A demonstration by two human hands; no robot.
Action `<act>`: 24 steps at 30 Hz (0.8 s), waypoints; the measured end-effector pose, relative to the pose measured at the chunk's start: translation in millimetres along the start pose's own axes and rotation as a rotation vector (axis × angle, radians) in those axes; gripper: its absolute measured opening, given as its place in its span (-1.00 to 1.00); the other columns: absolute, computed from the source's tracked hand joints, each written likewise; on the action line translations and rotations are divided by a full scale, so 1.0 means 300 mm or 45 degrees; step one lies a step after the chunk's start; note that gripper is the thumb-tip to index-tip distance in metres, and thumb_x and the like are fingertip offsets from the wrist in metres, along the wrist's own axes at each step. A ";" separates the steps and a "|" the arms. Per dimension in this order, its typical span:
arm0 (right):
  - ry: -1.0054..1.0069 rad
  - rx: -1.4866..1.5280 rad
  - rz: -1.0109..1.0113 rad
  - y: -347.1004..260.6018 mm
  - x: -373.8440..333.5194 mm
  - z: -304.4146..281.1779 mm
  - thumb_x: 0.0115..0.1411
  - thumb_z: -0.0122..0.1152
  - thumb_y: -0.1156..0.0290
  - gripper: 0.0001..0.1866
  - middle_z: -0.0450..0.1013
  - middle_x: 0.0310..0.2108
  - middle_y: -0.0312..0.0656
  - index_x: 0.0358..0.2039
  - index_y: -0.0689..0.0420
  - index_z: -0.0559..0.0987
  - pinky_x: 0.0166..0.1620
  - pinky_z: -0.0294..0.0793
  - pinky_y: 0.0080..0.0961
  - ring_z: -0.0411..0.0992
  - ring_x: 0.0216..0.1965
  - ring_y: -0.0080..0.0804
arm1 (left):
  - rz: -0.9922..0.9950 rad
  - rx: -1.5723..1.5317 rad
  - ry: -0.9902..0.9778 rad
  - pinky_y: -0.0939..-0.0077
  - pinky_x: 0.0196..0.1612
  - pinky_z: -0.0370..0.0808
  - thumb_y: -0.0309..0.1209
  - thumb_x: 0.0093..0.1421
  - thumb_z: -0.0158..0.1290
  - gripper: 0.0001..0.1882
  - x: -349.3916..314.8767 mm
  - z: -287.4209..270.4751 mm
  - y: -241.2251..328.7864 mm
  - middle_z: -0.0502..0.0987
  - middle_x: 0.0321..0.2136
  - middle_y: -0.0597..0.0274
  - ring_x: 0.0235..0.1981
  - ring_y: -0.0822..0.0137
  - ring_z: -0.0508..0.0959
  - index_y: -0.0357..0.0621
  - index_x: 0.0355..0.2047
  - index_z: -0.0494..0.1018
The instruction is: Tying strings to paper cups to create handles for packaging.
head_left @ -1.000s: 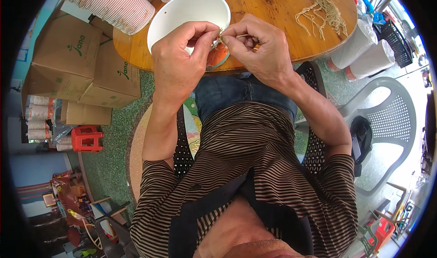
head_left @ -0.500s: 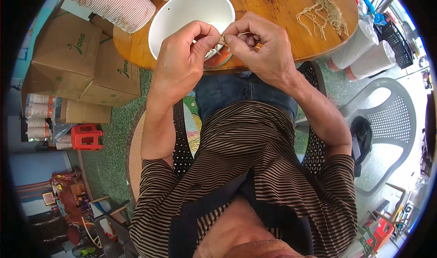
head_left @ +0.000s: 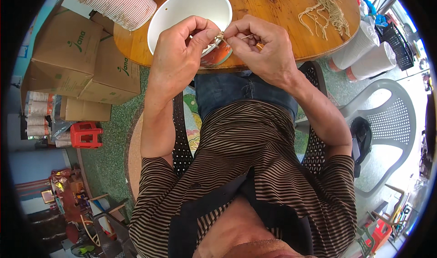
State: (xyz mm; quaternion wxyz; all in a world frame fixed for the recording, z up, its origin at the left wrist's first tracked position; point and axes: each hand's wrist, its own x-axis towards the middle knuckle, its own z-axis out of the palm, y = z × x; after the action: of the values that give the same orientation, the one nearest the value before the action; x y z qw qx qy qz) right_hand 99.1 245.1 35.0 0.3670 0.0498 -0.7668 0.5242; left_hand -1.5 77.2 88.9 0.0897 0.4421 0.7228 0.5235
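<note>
A white paper tub [head_left: 193, 5] with an orange-red printed outside lies tilted on the table's near edge, its mouth facing up and toward me. At its near right rim, my left hand [head_left: 175, 58] pinches a short piece of beige string [head_left: 220, 36] between thumb and forefinger. Close against it, my right hand [head_left: 266, 51] pinches the same string, with the other fingers curled and a loose end showing near them. The fingertips of both hands nearly meet. Whether the string is knotted, or passes through the tub wall, is too small to make out.
A round wooden table [head_left: 268, 12] carries a heap of loose beige strings [head_left: 330, 12] at the far right. Nested tubs with strings [head_left: 114, 3] lie far left. Cardboard boxes [head_left: 63, 53] and a red stool [head_left: 86, 135] stand left; a grey plastic chair [head_left: 387, 117] stands right.
Both hands have shifted slightly, with the pinching fingertips a little farther up and left. The tub has tipped slightly, and more of its orange-red outside shows. The string stays pinched.
</note>
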 end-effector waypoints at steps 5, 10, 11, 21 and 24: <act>-0.030 0.002 0.022 -0.009 0.001 -0.001 0.17 0.36 0.52 -0.88 0.39 -0.59 -0.43 -0.27 0.22 0.68 -0.51 0.29 -0.68 0.24 -0.57 -0.78 | 0.025 0.015 0.033 0.60 -0.27 0.53 -0.46 0.41 0.13 -0.83 0.000 0.002 -0.008 0.64 -0.42 0.29 -0.38 0.57 0.54 -0.37 -0.23 0.58; -0.025 -0.040 0.003 -0.019 0.004 -0.010 0.14 0.43 0.46 -0.85 0.40 -0.59 -0.42 -0.28 0.22 0.68 -0.52 0.30 -0.66 0.27 -0.59 -0.75 | 0.039 0.066 0.047 0.58 -0.28 0.55 -0.43 0.40 0.14 -0.82 0.001 0.009 -0.004 0.64 -0.44 0.26 -0.40 0.54 0.57 -0.35 -0.23 0.59; -0.044 -0.086 -0.020 -0.023 0.006 -0.015 0.14 0.45 0.44 -0.85 0.42 -0.59 -0.39 -0.30 0.21 0.68 -0.52 0.33 -0.64 0.30 -0.59 -0.72 | 0.019 0.090 0.058 0.57 -0.29 0.56 -0.42 0.39 0.15 -0.82 0.000 0.011 0.001 0.65 -0.44 0.24 -0.40 0.52 0.58 -0.35 -0.23 0.59; 0.050 -0.292 -0.233 -0.018 0.006 -0.007 0.08 0.49 0.44 -0.85 0.52 -0.53 -0.24 -0.36 0.18 0.68 -0.47 0.50 -0.50 0.49 -0.56 -0.46 | 0.010 0.165 0.084 0.52 -0.30 0.60 -0.43 0.37 0.17 -0.82 -0.003 0.022 0.009 0.68 -0.44 0.17 -0.41 0.44 0.66 -0.35 -0.23 0.60; 0.052 -0.312 -0.263 -0.023 0.006 -0.010 0.09 0.48 0.45 -0.85 0.52 -0.51 -0.24 -0.36 0.18 0.66 -0.47 0.50 -0.50 0.50 -0.55 -0.45 | 0.036 0.162 0.086 0.52 -0.30 0.60 -0.44 0.36 0.18 -0.84 -0.003 0.021 0.001 0.68 -0.43 0.16 -0.40 0.44 0.67 -0.35 -0.24 0.60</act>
State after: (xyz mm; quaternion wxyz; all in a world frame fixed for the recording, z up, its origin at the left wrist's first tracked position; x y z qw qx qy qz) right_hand 102.3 245.0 42.0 0.4380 0.0727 -0.8081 0.3870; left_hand 3.1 80.8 86.0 0.0295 0.4393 0.7509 0.4922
